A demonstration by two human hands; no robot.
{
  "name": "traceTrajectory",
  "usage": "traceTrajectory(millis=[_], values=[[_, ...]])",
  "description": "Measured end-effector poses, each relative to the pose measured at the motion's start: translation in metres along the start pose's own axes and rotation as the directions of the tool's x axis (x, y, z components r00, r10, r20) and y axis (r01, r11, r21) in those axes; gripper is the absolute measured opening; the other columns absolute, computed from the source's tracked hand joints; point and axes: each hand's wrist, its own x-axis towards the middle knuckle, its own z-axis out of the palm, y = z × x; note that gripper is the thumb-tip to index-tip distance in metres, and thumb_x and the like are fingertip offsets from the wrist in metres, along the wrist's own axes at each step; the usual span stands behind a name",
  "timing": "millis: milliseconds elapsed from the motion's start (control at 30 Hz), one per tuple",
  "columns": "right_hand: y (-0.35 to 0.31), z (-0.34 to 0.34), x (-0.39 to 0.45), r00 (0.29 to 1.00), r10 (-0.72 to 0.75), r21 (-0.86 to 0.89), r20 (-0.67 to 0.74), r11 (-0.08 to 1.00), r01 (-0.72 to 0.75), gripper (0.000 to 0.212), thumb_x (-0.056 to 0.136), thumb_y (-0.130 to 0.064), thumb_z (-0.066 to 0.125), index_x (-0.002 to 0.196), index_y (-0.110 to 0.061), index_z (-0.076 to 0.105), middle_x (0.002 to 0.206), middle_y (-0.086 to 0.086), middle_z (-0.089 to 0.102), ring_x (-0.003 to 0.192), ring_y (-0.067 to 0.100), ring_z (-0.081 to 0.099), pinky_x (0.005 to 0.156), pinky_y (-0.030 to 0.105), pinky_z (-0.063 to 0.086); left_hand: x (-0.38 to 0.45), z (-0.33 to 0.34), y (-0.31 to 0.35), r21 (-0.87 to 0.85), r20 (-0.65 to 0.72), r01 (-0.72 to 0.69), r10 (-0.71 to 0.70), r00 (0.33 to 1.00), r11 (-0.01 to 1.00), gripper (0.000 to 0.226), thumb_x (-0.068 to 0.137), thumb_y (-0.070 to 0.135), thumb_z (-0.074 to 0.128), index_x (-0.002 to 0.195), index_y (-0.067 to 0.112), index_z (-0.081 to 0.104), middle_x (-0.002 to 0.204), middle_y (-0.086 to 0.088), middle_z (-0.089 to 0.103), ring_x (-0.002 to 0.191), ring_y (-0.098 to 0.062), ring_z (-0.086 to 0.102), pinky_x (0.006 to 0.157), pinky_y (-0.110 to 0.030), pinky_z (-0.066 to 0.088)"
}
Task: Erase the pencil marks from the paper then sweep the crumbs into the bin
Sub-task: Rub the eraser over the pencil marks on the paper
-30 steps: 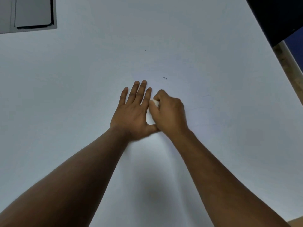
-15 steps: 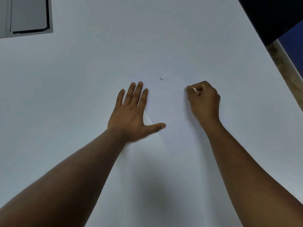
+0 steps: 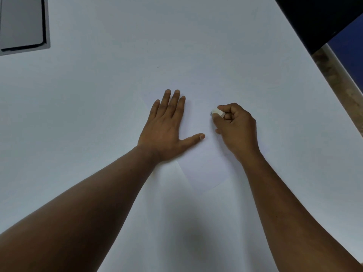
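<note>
Evidently erasing is in hand: mid-tabletop [image 3: 98, 114], the left hand [image 3: 167, 126] lies flat and spread, pinning the paper [image 3: 204, 163], while the right hand's [image 3: 235, 126] grip closes on a white eraser [image 3: 218, 112]. Next move probably needs short, firm rubbing strokes; no bin shows.

Single head-worn wide-angle view, looking forward and steeply down onto the tabletop [image 3: 196, 46] from close above; both forearms enter from the lower edge. No second view.
</note>
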Motion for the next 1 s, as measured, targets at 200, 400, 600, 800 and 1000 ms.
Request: traceTrajectory(millis=[200,400,600,800,1000], values=[[-0.015,0.027,-0.018,0.965,-0.253,-0.243,0.072,0.934,0.263,0.019,0.087,-0.028,0.066,0.101,-0.014,0.066,0.073,-0.006,0.064,0.071,0.016,0.063,0.070,0.032,0.053,0.005,0.004,0.001,0.123,0.085,-0.004,-0.007,0.996,0.992,0.109,0.082,0.088,0.007,0.163,0.016,-0.007,0.171,-0.004,-0.016,0.156,-0.020,-0.020,0.128,-0.046,-0.006],[-0.020,0.032,-0.015,0.939,-0.319,-0.352,0.130,0.871,0.344,0.015,0.093,-0.027,0.056,0.098,-0.014,0.059,0.073,-0.001,0.063,0.068,0.021,0.061,0.062,0.032,0.050,0.006,0.004,0.002,0.154,0.099,0.002,-0.017,0.995,0.988,0.108,0.082,0.086,0.003,0.164,0.016,-0.006,0.171,-0.004,-0.018,0.156,-0.020,-0.022,0.128,-0.047,-0.004],[0.007,-0.012,-0.004,0.973,-0.214,-0.433,-0.083,0.888,0.158,0.012,0.089,-0.022,0.059,0.088,-0.011,0.057,0.070,0.006,0.065,0.066,0.029,0.061,0.061,0.033,0.047,0.006,0.002,0.006,0.142,0.100,0.041,-0.055,0.993,0.989,0.113,0.083,0.093,0.014,0.164,0.017,-0.005,0.171,0.000,-0.018,0.156,-0.017,-0.022,0.128,-0.046,-0.004],[0.009,-0.021,0.004,0.993,-0.093,-0.323,-0.070,0.944,0.065,0.011,0.090,-0.023,0.060,0.090,-0.012,0.060,0.070,-0.004,0.061,0.065,0.017,0.057,0.058,0.024,0.041,0.005,0.002,0.005,0.134,0.087,0.039,-0.051,0.995,0.990,0.112,0.083,0.093,0.014,0.164,0.017,-0.004,0.171,0.000,-0.017,0.156,-0.017,-0.022,0.128,-0.045,-0.005],[-0.019,0.028,-0.020,0.933,-0.314,-0.313,0.175,0.881,0.355,0.013,0.092,-0.027,0.057,0.097,-0.015,0.060,0.077,0.000,0.067,0.071,0.023,0.063,0.063,0.033,0.051,0.005,0.002,0.002,0.147,0.100,0.004,-0.019,0.995,0.989,0.112,0.081,0.090,0.006,0.164,0.016,-0.004,0.171,-0.004,-0.015,0.157,-0.020,-0.020,0.128,-0.047,-0.003]])
